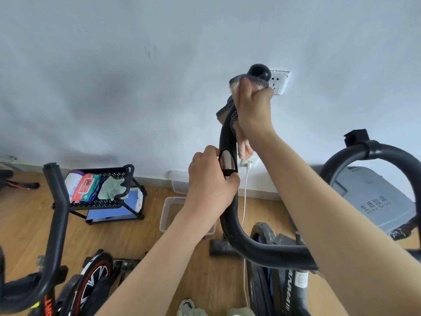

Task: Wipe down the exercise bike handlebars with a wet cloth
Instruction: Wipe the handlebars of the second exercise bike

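Observation:
A black curved handlebar [230, 224] of the exercise bike rises in front of me to a rounded tip [259, 70]. My right hand [252, 106] is wrapped around its upper end, pressing a cloth [245, 148] with a pink side and a grey mesh side against the bar. The cloth hangs down below that hand. My left hand [210, 183] grips the bar lower down, right at the shiny metal sensor plate [227, 161]. The bike's other handlebar [369, 153] loops at the right.
A second bike's black handlebar [57, 215] stands at the left. A black mesh cart [123, 176] with wipes and a green cloth sits by the wall. A clear plastic box [169, 215] is on the wooden floor. A grey bin [376, 197] stands behind at right. A white cable [245, 201] hangs from a wall socket.

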